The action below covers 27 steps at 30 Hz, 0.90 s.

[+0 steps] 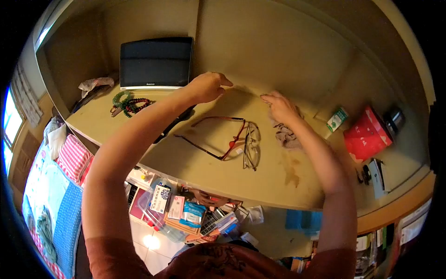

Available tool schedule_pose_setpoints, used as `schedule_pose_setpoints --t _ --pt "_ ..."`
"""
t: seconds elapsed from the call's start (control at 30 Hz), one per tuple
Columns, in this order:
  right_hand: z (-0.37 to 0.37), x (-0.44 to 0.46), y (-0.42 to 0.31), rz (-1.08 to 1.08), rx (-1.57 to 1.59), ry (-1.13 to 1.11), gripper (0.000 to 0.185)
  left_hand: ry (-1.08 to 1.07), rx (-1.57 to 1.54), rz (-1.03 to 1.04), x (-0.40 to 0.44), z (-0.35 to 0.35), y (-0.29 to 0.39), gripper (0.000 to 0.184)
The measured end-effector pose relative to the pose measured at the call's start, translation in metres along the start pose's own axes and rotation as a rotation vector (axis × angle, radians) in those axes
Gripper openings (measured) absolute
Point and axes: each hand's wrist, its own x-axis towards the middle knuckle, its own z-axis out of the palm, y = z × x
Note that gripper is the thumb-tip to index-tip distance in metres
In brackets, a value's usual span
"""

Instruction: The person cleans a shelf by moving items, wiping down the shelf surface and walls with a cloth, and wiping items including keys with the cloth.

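My left hand (211, 87) is over the back of the shelf, index finger stretched out and the others partly bent, with nothing visible in it. Bunched under my right hand (281, 107) is a greyish cloth (289, 137); the fingers rest on its upper part. Between my arms lie red-brown glasses (232, 144) with unfolded temples, touching a thin-framed pair (251, 149). A dark long object (179, 122) is partly hidden by my left forearm. Brown stains (291, 172) mark the yellowish shelf (209, 167) near the cloth.
A dark-screened tablet (155, 63) leans at the back left, near bead bracelets (132, 107) and a crumpled plastic bag (95, 84). At the right are a green-white box (337, 119), a red bag (367, 136) and a black container (395, 120). Cluttered boxes (176, 207) lie below the front edge.
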Motion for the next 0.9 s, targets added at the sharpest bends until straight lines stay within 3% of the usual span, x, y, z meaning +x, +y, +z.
schedule_pose_setpoints --t 0.1,0.13,0.23,0.37,0.43,0.67,0.77,0.83,0.87,0.9 --pt "-0.004 -0.001 -0.006 0.032 0.008 0.02 0.042 -0.175 0.139 -0.056 0.029 0.031 -0.021 0.037" --pt "-0.005 -0.002 -0.007 0.036 0.01 0.024 0.042 -0.086 0.058 0.059 0.03 0.039 -0.026 0.038" --pt "-0.01 -0.003 -0.01 0.053 0.027 -0.001 0.042 -0.131 0.021 0.181 0.025 0.046 -0.029 0.034" --pt "-0.014 -0.002 -0.013 0.08 0.031 -0.018 0.041 -0.18 0.111 0.141 0.017 0.035 -0.016 0.03" --pt "-0.011 0.0 -0.009 0.087 0.013 -0.04 0.041 -0.076 0.027 0.168 0.013 0.036 -0.018 0.025" --pt "-0.005 0.001 -0.005 0.054 0.068 -0.003 0.04 -0.064 -0.109 0.041 0.02 0.036 -0.021 0.016" --pt "0.0 0.003 0.002 0.058 0.096 -0.007 0.039 -0.089 -0.05 0.073 0.029 0.036 -0.013 0.013" --pt "-0.003 0.004 -0.001 0.063 0.114 -0.017 0.039 -0.197 0.269 0.031 0.035 0.043 -0.012 0.019" --pt "-0.004 0.003 -0.003 0.053 0.105 -0.01 0.039 -0.199 0.269 0.031 0.035 0.047 -0.016 0.019" --pt "-0.006 0.002 -0.006 0.044 0.097 -0.002 0.039 -0.136 0.341 0.145 0.035 0.052 -0.02 0.024"
